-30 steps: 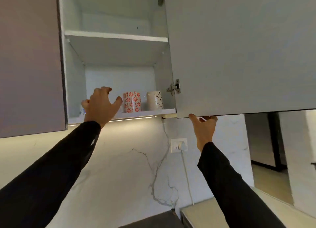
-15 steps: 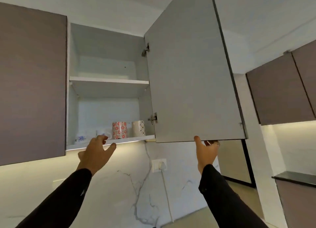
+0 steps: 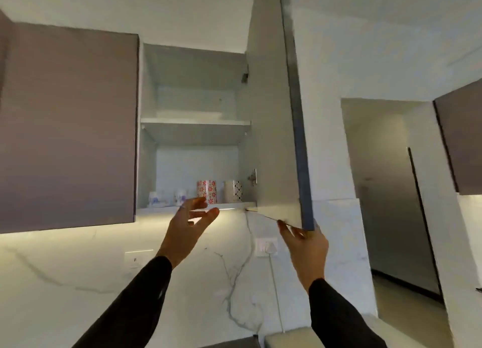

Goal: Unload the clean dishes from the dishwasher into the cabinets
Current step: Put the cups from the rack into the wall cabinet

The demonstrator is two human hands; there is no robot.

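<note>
The wall cabinet [image 3: 194,122] stands open, its grey door [image 3: 273,139] swung out edge-on towards me. On its lower shelf [image 3: 229,205] stand a red-flowered mug [image 3: 206,190], a white mug with black diamonds [image 3: 233,190] and two white cups with blue flowers [image 3: 167,195]. My right hand [image 3: 306,246] grips the door's bottom corner from below. Just under the shelf's front edge, my left hand [image 3: 189,223] hangs with fingers spread and holds nothing. The upper shelf shows nothing on it.
A closed brown cabinet door [image 3: 67,128] sits left of the open one. Below runs a white marbled backsplash with a wall socket [image 3: 266,246] and cord, and a switch plate [image 3: 138,259]. A doorway [image 3: 386,191] opens at the right, beside another brown cabinet [image 3: 461,144].
The cabinet door has swung from facing me to nearly edge-on, my right hand staying on its bottom edge. My left hand has dropped from the shelf to just below it.
</note>
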